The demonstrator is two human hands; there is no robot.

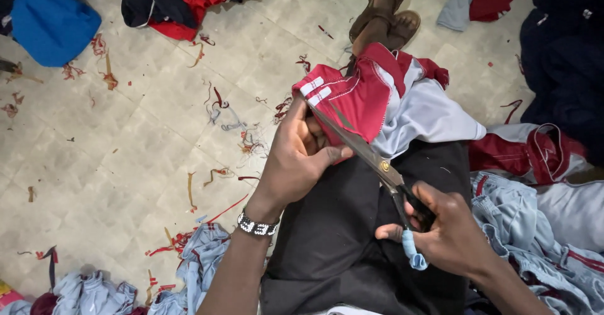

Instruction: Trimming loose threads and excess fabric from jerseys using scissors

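Scissors (371, 154) lay across a red-and-white garment (377, 98) held over the person's lap. Right hand (450, 233) gripped the handles, fingers clamped around them. Left hand (296, 158) pinched the garment's edge. Thread scraps (242, 142) littered the tiled floor (126, 164).
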